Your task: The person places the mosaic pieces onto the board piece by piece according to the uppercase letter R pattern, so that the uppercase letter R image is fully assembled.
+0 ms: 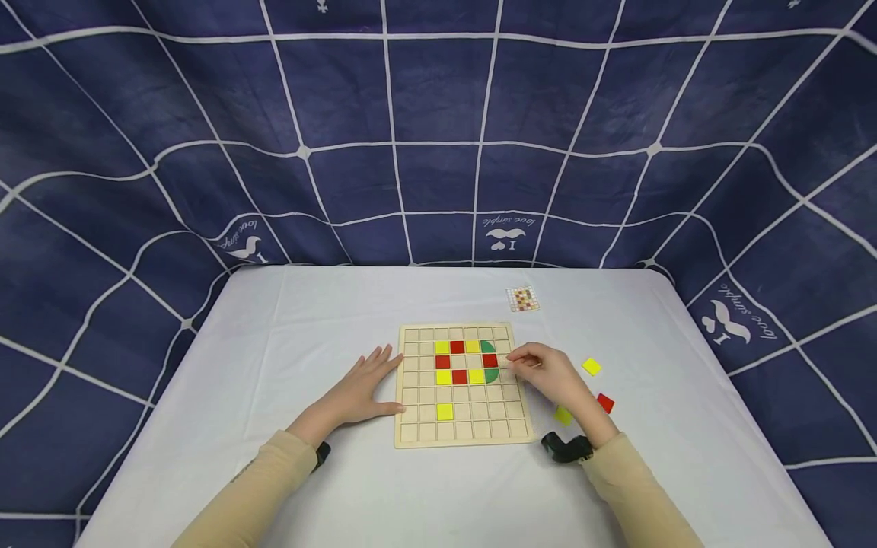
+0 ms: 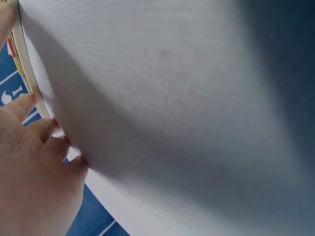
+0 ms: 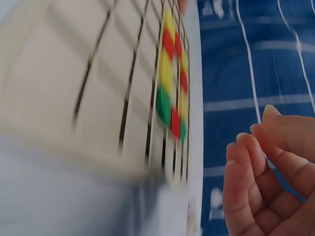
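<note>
The board [image 1: 460, 393] sits mid-counter [image 1: 329, 304], fingers of the left grip [image 1: 359, 390] spread against its left edge. The right grip [image 1: 546, 373] is curled by the right edge, nothing visible in it; can't tell if it's touching.

Tiles [image 1: 445, 412] look thin, light and stiff, probably a bit slick, so I'd pinch opposite edges. Board's likely light wood, hold the rim.

Count: five yellow, four red and two green tiles on the board, plus two loose yellow tiles [image 1: 591, 367], one loose red tile [image 1: 605, 403] and one card [image 1: 523, 299] behind.
</note>
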Demonstrator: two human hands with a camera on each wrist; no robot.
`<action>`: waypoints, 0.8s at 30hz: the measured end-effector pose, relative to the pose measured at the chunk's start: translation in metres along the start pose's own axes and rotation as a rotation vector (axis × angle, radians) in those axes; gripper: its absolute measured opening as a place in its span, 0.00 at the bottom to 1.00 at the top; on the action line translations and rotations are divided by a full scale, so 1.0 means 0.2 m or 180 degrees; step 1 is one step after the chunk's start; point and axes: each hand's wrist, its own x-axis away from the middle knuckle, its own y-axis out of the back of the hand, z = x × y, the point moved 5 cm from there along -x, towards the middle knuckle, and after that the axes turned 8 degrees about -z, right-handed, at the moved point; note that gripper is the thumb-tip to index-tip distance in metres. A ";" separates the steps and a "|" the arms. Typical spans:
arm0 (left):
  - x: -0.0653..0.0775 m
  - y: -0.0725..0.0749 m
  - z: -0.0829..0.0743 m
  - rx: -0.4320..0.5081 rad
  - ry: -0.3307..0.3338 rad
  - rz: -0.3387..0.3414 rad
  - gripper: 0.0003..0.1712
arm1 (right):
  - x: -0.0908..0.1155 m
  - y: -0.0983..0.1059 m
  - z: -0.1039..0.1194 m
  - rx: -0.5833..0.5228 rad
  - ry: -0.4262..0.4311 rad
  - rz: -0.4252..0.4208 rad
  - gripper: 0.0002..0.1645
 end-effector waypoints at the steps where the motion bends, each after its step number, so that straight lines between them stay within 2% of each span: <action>1: 0.00 0.00 0.00 -0.0007 0.0011 0.0004 0.57 | 0.00 0.04 -0.03 0.0033 -0.0035 -0.0051 0.11; 6: 0.00 0.00 0.00 0.0021 0.0006 0.0000 0.57 | 0.00 0.19 -0.21 0.0196 -0.0261 -0.0265 0.14; 10: 0.00 0.00 0.01 0.0026 -0.0014 0.0011 0.57 | 0.03 0.25 -0.34 0.0243 -0.0513 -0.0318 0.16; 15: 0.00 -0.01 0.01 0.0011 -0.0021 0.0029 0.57 | 0.07 0.27 -0.43 0.0322 -0.0621 -0.0204 0.20; 19: -0.01 -0.02 0.02 0.0024 -0.0017 0.0024 0.57 | 0.09 0.26 -0.46 0.0450 -0.0643 -0.0113 0.23; 24: -0.01 -0.02 0.02 0.0031 0.0002 0.0019 0.57 | 0.10 0.25 -0.48 0.0558 -0.0660 -0.0137 0.23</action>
